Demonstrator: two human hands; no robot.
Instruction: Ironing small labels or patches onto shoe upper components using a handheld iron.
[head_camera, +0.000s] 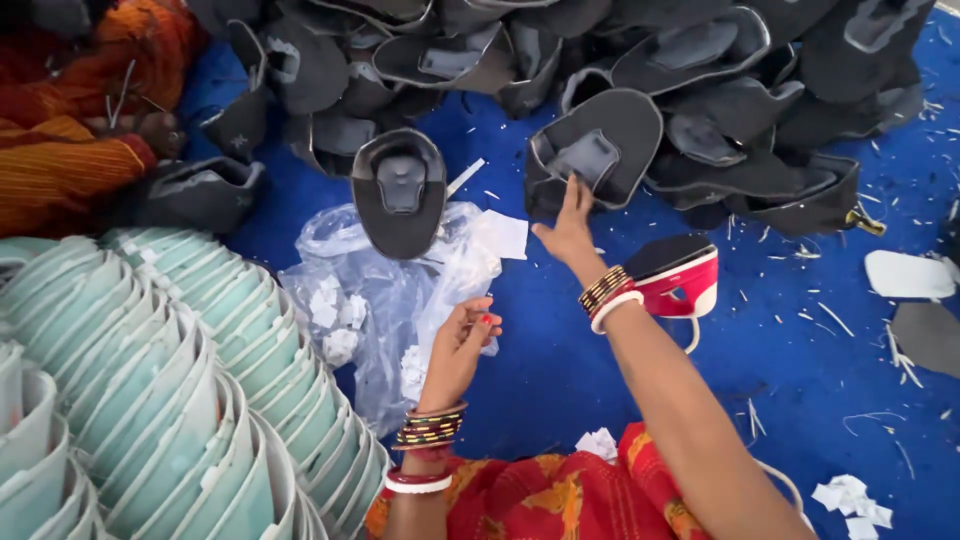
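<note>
A: Right hand (568, 228)?
B: Reaches far, fingers together and out straight, tips touching a dark grey shoe-upper piece (592, 150) at the near edge of the big dark pile (640, 80). Not closed on it, just contact at the lighter grey patch.
A: Left hand (462, 345)?
B: Near, centre. Fingers curled in, tips pinched together; whatever is between them is too small, cannot tell. It sits just beside a clear plastic bag (385, 300) holding small white paper bits.
A: Why there?
B: My read: the bag lies in easy reach, so the hand hangs close over it.
A: Anything on the bag?
B: One dark piece (400, 190) lies alone on its far part, apart from the pile, inner side up.
A: Left side?
B: Stacked pale green curved pieces (170, 390), nested in rows, near left. Looks sorted, kept separate from the dark ones.
A: Others?
B: Another person in orange cloth (70, 150), far left, hand by a dark piece. A red and white iron-like tool (680, 275) on the blue floor sheet (800, 380), just right of the right wrist. White scraps (850, 495) near right.
</note>
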